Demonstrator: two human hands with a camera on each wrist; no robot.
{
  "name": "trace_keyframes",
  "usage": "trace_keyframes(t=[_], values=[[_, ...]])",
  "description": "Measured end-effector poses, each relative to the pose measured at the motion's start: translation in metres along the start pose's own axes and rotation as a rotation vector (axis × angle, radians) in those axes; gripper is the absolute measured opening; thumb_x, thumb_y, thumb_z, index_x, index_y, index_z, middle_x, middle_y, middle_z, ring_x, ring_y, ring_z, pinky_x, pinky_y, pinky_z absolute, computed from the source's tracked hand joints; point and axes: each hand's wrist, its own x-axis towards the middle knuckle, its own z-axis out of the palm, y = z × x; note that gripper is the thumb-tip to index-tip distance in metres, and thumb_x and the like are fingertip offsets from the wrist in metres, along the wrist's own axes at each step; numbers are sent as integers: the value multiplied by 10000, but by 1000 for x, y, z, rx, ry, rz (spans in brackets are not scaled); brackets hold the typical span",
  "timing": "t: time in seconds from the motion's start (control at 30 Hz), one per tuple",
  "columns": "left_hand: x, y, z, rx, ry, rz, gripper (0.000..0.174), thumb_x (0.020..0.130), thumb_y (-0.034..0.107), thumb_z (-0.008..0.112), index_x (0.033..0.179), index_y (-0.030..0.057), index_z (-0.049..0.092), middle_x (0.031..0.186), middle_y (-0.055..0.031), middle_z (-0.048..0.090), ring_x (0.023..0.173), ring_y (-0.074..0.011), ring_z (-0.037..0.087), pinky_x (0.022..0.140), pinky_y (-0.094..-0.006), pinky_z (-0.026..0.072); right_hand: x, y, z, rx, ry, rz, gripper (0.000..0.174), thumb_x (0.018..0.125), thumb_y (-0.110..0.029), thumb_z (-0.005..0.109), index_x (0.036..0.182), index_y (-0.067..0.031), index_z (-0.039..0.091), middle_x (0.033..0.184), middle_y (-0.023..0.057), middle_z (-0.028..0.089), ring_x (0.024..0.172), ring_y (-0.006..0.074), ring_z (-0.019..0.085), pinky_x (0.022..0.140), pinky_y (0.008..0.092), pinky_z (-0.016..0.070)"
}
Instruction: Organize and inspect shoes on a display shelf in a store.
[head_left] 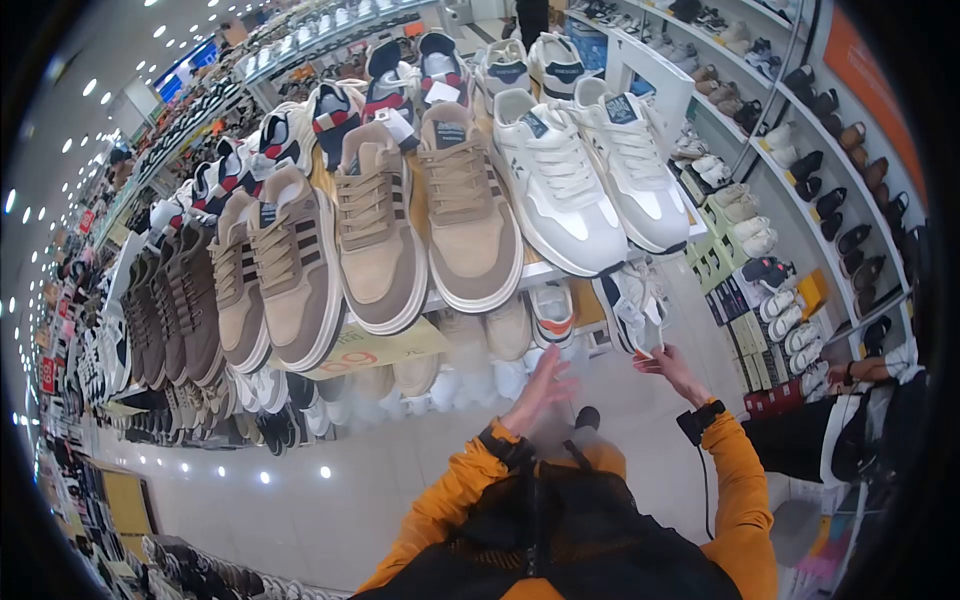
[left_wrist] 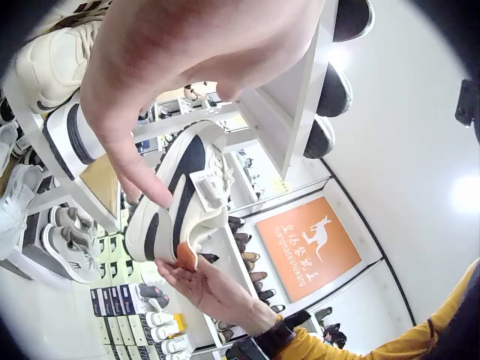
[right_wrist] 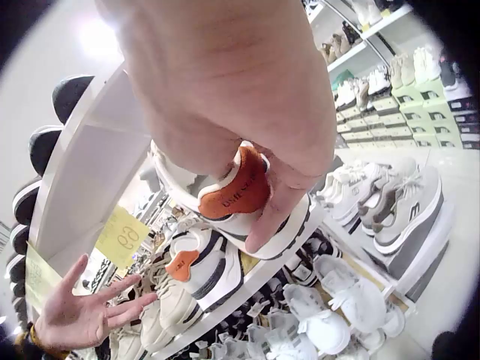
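Note:
In the head view, my right hand (head_left: 677, 370) grips a white and navy sneaker (head_left: 632, 308) by its heel, at the right end of the lower shelf. The right wrist view shows the thumb pressed on the outside of its orange heel tab (right_wrist: 238, 193), and the fingers go into the shoe opening. A white tag (left_wrist: 208, 187) hangs at the laces. My left hand (head_left: 540, 388) is held out with spread fingers, below a matching sneaker (head_left: 552, 312) on the shelf. In the left wrist view, that hand's fingers overlap the side of the gripped sneaker.
Above stands an upper shelf with tan sneakers (head_left: 465, 215) and white sneakers (head_left: 570, 190). A yellow price sign (head_left: 375, 350) hangs from its edge. Wall racks of shoes and stacked boxes (head_left: 745, 350) line the right side. Another person's arm (head_left: 870, 370) reaches in at the right.

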Motion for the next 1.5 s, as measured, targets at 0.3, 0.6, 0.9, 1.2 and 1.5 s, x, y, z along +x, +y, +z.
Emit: trace_keyframes(t=[0.3,0.6,0.9,1.2,1.5], values=[[4,26,-13,151,6,206,758,943,618,363,1526,252,46,1528,-149,229,1310,-284,409,1026,-423,420,-27,-27,-11,-249,-84,-102,383,996,-162,365,1306,44,453,938,147,669,790,191,680,731,312,570],[-25,28,-60,78,37,11,844,928,671,318,1492,90,80,1253,-247,530,1112,-298,592,952,-397,490,5,-78,2,-649,-149,-223,406,971,-153,410,1367,-81,462,833,93,656,685,148,649,679,300,527],[-37,12,-35,39,-235,-165,728,914,326,634,1391,-79,261,1342,-203,473,1127,-296,591,983,-340,481,39,-145,7,-1030,-243,-356,328,935,-240,430,1179,-78,577,788,173,661,693,323,653,709,410,507],[-3,-2,-5,201,-282,-191,551,927,196,614,1360,-39,368,1314,-117,498,1165,-209,542,973,-341,481,110,-139,-1,-1021,-395,-678,298,925,-219,481,1152,-60,590,965,222,652,866,400,620,767,464,489],[101,-45,32,-323,-68,-34,433,911,83,582,1301,1,412,1312,-107,495,1154,-228,545,1006,-411,485,86,-129,-4,-602,-276,-357,454,925,-202,543,1342,-54,442,1280,201,523,1116,312,555,907,363,460]])
